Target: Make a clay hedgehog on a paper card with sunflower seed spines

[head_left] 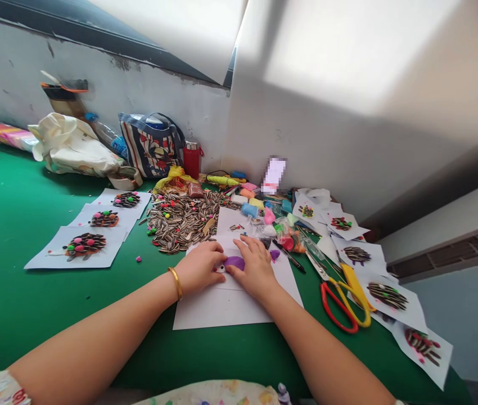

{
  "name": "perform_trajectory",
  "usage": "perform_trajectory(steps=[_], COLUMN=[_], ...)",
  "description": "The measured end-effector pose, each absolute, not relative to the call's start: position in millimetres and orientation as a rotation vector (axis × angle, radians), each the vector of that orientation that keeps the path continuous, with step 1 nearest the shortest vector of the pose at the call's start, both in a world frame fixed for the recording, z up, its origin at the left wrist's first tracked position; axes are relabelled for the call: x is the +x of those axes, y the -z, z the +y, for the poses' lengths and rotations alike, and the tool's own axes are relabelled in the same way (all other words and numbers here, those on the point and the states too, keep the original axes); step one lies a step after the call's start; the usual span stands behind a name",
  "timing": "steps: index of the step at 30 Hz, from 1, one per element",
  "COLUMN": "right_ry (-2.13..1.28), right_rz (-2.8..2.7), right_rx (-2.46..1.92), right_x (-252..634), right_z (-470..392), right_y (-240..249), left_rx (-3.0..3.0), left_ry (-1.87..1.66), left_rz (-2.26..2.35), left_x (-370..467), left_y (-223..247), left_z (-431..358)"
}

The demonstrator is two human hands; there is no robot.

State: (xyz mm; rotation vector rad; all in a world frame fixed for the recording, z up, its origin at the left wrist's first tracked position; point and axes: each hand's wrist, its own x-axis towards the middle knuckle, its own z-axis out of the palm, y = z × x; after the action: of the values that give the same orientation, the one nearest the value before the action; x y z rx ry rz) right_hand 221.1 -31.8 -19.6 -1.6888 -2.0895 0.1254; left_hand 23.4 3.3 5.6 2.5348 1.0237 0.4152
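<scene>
A flattened piece of purple clay [235,262] lies on a white paper [230,309] in front of me. At its left end is a small white piece of clay [221,268] with a dark dot. My left hand [203,264], with a gold bracelet at the wrist, has thumb and index finger closed around the white end. From the other side my right hand [256,267] bends over the purple clay, its thumb against the lower edge. Another purple lump [274,255] sits beside the right fingers. The right fingertips partly cover the paper behind.
Beyond the hands lies a heap of striped sunflower seeds [188,219]. Red-and-yellow scissors [340,298] and a black pen [292,257] are to the right. Seed-and-clay hedgehog cards [115,247] flank both sides. Colored clay packs [249,209], a phone [274,174] and bags [152,149] stand behind.
</scene>
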Motion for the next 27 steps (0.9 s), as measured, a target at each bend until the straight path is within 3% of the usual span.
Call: perform_trajectory(steps=[7, 16, 27], right_ry=[-0.089, -0.07, -0.089], right_rz=[-2.06, -2.425, -2.584], right_rx=[-1.671, -1.175, -1.195], right_x=[219.9, 252.3, 246.4], right_z=[-30.9, -40.9, -47.1], right_y=[18.5, 5.2, 2.4], left_rx=[2.541, 2.538, 2.536], left_ry=[-0.401, -0.407, -0.411], left_rz=[1.017, 1.019, 1.022], left_x=[24.0, 22.9, 23.4], left_y=[-6.5, -4.9, -3.6], left_z=[4.1, 3.5, 3.3])
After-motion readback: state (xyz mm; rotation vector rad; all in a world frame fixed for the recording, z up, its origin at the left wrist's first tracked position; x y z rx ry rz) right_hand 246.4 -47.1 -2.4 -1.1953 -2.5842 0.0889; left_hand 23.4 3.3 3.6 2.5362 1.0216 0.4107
